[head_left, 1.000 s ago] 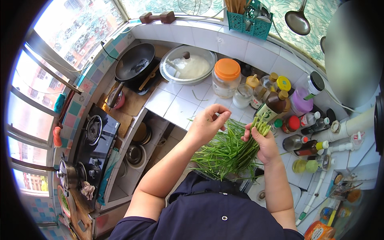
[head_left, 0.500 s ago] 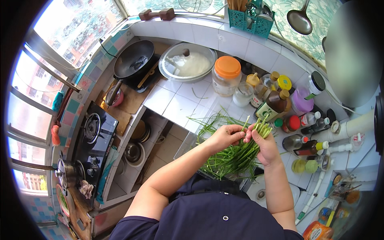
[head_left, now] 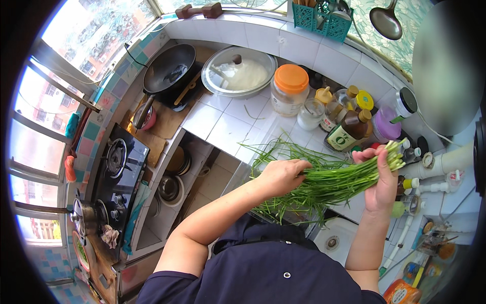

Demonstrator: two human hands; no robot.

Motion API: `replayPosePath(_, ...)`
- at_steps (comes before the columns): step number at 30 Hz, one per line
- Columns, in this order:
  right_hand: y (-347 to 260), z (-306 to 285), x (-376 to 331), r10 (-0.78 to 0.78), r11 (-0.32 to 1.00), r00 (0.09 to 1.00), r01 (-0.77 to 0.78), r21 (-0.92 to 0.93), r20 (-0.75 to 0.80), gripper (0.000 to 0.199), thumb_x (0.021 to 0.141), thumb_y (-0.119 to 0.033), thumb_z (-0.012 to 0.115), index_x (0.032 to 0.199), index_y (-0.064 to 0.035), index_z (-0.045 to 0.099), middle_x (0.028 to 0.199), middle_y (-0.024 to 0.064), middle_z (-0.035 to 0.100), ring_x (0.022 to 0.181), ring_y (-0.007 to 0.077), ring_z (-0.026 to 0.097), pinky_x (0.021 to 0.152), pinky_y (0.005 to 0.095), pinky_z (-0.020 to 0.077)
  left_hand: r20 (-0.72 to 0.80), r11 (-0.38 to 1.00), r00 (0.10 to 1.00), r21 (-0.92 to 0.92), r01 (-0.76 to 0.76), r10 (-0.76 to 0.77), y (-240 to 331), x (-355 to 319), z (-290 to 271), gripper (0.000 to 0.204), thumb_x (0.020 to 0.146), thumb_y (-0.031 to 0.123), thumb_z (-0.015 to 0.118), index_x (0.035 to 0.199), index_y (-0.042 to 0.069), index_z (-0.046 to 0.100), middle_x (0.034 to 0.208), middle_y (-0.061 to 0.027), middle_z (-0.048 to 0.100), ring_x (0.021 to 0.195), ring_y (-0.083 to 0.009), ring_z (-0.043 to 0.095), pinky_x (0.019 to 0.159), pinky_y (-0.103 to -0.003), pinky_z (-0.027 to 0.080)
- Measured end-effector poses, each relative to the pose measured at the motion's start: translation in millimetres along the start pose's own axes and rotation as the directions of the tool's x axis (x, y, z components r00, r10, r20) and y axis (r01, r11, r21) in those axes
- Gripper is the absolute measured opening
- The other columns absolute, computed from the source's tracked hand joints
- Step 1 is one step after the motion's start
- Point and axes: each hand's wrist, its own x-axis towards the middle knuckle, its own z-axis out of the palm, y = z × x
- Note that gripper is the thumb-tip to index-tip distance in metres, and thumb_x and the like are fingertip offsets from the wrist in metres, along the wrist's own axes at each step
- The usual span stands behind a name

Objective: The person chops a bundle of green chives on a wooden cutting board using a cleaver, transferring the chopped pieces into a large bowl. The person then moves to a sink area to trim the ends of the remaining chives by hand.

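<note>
My right hand [head_left: 380,183] is wrapped round the pale stem ends of a bunch of chives [head_left: 336,181], lifted over the counter at the right. The long green leaves trail left and down from it. At the left part of the leaves is my left hand [head_left: 286,177], its fingers pinched together; what lies between them, if anything, is hidden. Loose leaf tips spread over a clear tray [head_left: 234,183], mostly covered by the greens and my arm.
A sink [head_left: 346,234] lies below my right forearm. Beyond the greens stand an orange-lidded jar [head_left: 290,91], a brown bottle [head_left: 349,130] and several other bottles. A glass-lidded pan [head_left: 238,76] and a wok [head_left: 169,68] are at the back; a black stove [head_left: 129,167] is at left.
My right hand has moved right with the chives, drawing the bunch out sideways. My left hand has left the stem ends and is now by the leaves, slightly lower.
</note>
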Motion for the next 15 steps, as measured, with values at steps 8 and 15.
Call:
replayPosePath(8, -38, -17, -12, -0.178, 0.984, 0.984, 0.177, -0.035, -0.029, 0.018, 0.099, -0.027, 0.052, 0.096, -0.01, 0.048, 0.077, -0.0017, 0.046, 0.073, 0.0096, 0.046, 0.08, 0.0322, 0.046, 0.107, 0.922, 0.928, 0.202, 0.332, -0.357, -125, -70, 38, 0.029, 0.084, 0.015, 0.061, 0.113, 0.01, 0.06, 0.1, -0.0072, 0.065, 0.086, -0.0296, 0.066, 0.072, -0.04, 0.053)
replayPosePath(15, 5, -14, -20, -0.014, 0.993, 0.999, 0.01, -0.115, -0.03, 0.019, 0.097, -0.025, 0.057, 0.096, -0.0077, 0.049, 0.075, -0.0004, 0.049, 0.069, 0.0111, 0.049, 0.073, 0.0315, 0.0466, 0.217, 0.829, 0.918, 0.532, 0.174, -0.332, -126, -98, 73, 0.022, 0.084, 0.013, 0.057, 0.105, 0.009, 0.056, 0.096, -0.0076, 0.058, 0.083, -0.0249, 0.065, 0.066, -0.037, 0.052)
